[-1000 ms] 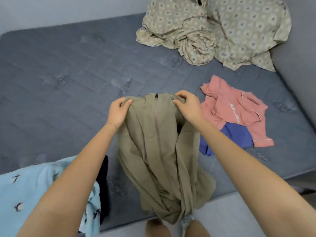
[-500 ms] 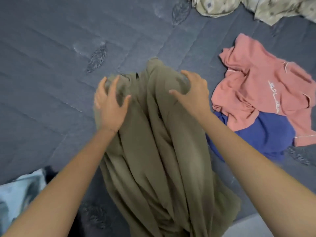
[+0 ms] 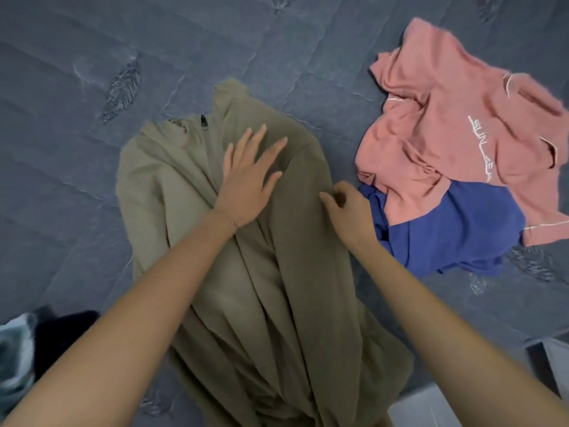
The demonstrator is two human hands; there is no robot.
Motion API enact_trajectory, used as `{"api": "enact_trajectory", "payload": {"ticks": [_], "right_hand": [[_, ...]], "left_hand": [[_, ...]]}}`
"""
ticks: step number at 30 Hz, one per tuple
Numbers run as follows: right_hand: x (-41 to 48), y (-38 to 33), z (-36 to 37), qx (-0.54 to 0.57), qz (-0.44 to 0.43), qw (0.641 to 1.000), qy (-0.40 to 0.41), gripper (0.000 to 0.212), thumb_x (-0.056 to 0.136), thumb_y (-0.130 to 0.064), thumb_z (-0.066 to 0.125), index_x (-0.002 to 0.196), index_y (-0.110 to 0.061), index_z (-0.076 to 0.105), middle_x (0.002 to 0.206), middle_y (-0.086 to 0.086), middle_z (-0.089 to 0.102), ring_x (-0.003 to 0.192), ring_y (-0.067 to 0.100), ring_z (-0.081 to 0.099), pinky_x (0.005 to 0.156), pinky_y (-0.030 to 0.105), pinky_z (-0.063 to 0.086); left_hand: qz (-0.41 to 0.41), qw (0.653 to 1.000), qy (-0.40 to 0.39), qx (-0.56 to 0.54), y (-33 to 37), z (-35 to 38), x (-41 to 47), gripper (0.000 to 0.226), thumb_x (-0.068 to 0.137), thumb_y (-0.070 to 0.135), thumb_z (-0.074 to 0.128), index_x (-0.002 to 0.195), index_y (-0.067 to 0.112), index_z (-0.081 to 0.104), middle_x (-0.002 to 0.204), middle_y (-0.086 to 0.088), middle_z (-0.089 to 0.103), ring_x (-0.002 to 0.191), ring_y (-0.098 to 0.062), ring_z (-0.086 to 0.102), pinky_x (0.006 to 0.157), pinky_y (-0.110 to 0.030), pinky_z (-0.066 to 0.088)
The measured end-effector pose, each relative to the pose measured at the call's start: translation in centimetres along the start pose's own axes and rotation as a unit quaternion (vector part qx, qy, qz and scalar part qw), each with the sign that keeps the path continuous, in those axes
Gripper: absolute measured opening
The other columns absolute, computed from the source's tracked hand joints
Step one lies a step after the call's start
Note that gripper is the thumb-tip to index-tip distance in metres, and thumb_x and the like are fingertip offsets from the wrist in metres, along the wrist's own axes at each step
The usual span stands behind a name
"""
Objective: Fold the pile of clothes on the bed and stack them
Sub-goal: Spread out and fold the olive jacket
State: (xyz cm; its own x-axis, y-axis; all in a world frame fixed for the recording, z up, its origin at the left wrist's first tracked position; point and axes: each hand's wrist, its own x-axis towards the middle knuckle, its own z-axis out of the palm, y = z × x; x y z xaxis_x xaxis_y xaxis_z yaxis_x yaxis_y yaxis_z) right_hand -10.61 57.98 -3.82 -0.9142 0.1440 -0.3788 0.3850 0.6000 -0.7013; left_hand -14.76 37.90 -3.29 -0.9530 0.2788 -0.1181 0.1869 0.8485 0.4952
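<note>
An olive-green garment (image 3: pixel 172 192) with a small black zip pull lies rumpled on the grey bed (image 3: pixel 61 87), its lower part hanging over the near edge. My left hand (image 3: pixel 249 177) presses flat on its upper middle, fingers spread. My right hand (image 3: pixel 348 208) pinches the garment's right edge between thumb and curled fingers. A crumpled pink shirt (image 3: pixel 446 127) with white lettering lies to the right, on top of a blue garment (image 3: pixel 455 235).
At the bottom left, a light blue cloth (image 3: pixel 15 355) and a black item (image 3: pixel 64 337) lie on the bed. The bed's near edge and pale floor (image 3: pixel 431 408) show at the bottom right.
The olive garment, held up by its top a second ago, now lies on the bed. My left hand shifted right to press it flat; my right hand dropped to its right edge.
</note>
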Motion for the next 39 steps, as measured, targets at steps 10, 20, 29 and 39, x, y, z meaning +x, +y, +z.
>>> {"api": "enact_trajectory", "payload": {"ticks": [10, 20, 29, 39], "right_hand": [[2.7, -1.6, -5.6, 0.146, -0.052, 0.985, -0.073, 0.018, 0.101, -0.015, 0.049, 0.096, 0.001, 0.054, 0.083, 0.01, 0.057, 0.073, 0.016, 0.049, 0.071, 0.03, 0.042], [4.5, 0.3, -9.5, 0.231, 0.075, 0.958, -0.15, 0.024, 0.088, -0.029, 0.073, 0.087, -0.006, 0.064, 0.083, -0.001, 0.068, 0.077, 0.007, 0.065, 0.071, 0.023, 0.053], [5.2, 3.0, -12.0, 0.273, 0.182, 0.915, -0.235, 0.013, 0.102, -0.013, 0.05, 0.105, -0.006, 0.061, 0.087, 0.003, 0.061, 0.072, 0.01, 0.057, 0.06, 0.019, 0.05], [8.1, 3.6, -16.1, 0.224, 0.103, 0.959, -0.143, 0.016, 0.099, -0.025, 0.056, 0.088, -0.014, 0.059, 0.08, -0.006, 0.056, 0.074, 0.005, 0.049, 0.064, 0.014, 0.039]], "left_hand": [[0.139, 0.983, -0.108, 0.047, 5.8, -1.0, 8.8, 0.044, 0.094, 0.038, 0.058, 0.137, 0.036, 0.05, 0.151, 0.01, 0.039, 0.148, -0.016, 0.016, 0.116, -0.052, -0.013], [0.018, 0.978, 0.01, -0.207, 8.8, 1.6, 13.5, 0.01, 0.088, 0.022, 0.066, 0.084, 0.012, 0.066, 0.081, 0.006, 0.062, 0.079, -0.006, 0.056, 0.078, -0.029, 0.045], [-0.079, 0.973, 0.072, -0.204, 8.1, 3.0, 15.4, 0.009, 0.087, 0.022, 0.065, 0.082, 0.015, 0.062, 0.078, 0.003, 0.06, 0.077, -0.008, 0.053, 0.077, -0.031, 0.046], [0.075, 0.964, -0.196, -0.162, 13.5, 3.7, 17.0, 0.046, 0.079, 0.057, 0.056, 0.119, 0.035, 0.063, 0.119, 0.019, 0.064, 0.117, -0.008, 0.057, 0.112, -0.049, 0.032]]}}
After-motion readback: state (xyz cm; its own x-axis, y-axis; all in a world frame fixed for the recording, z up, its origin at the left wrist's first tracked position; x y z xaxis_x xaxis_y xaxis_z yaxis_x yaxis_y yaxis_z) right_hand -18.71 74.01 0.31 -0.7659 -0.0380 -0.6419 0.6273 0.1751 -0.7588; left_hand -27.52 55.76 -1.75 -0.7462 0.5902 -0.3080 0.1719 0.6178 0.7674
